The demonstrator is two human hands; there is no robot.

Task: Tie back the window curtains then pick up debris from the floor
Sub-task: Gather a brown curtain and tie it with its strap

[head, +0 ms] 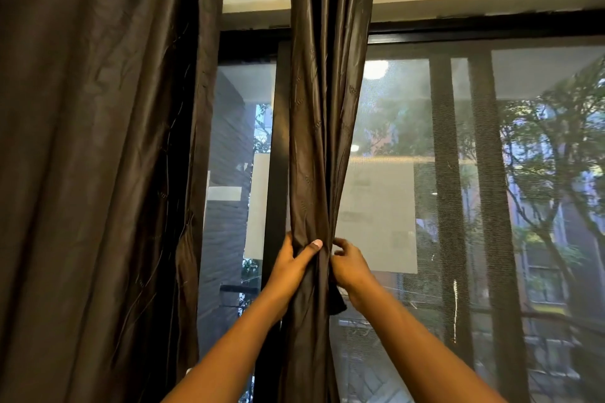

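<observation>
The left hand [289, 263] wraps the gathered brown curtain panel [322, 127] at its pinched waist, thumb laid across the front folds; the right hand [348, 263] grips the same bundle from the other side, fingers curled at its edge where a dark tieback end [337, 303] hangs just below. This panel hangs from the top of the window frame [458, 28], in front of the mesh screen [458, 193]. The cloth looks thin, glossy and probably slippery, so the folds may spread unless squeezed tight at the waist. A second curtain [98, 141] hangs loose at the window's left edge, not yet tied.
</observation>
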